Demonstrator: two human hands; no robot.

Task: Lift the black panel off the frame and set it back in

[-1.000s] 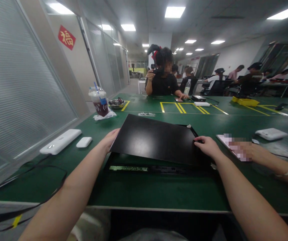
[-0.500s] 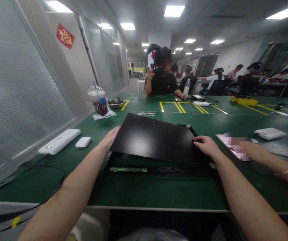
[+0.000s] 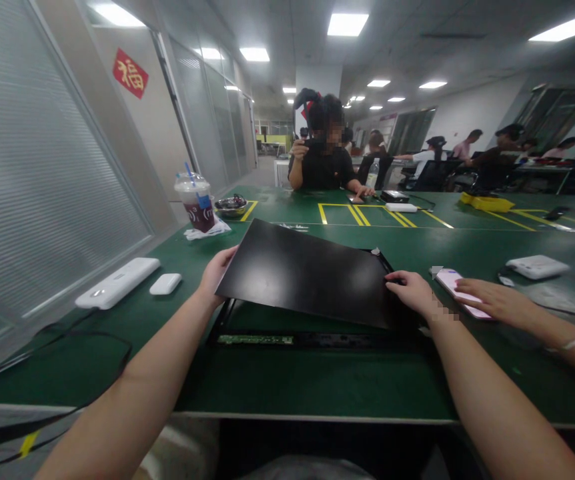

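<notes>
A flat, dark screen panel (image 3: 297, 280) is tilted above the table, its left end raised and its right end low. My left hand (image 3: 219, 270) is closed round the raised left edge; some fingers are hidden behind it. At the right edge, my right hand (image 3: 410, 291) pinches the panel's rim, close to the frame's side. Under the panel lies a black rectangular frame (image 3: 357, 340), partly covered. A green circuit strip (image 3: 255, 340) shows along the frame's near side. At the frame's far right corner sits a small whitish piece (image 3: 375, 251).
Left on the green table (image 3: 317, 393) are a long white device (image 3: 117, 283), a small white case (image 3: 165, 284) and a drink cup (image 3: 196, 203). To the right, another person's hand (image 3: 497, 300) touches a phone (image 3: 450, 280). Opposite sits a person (image 3: 325, 163).
The panel's left end has risen slightly with my left hand. My right hand stays nearly in place. The other person's hand on the phone has shifted a little.
</notes>
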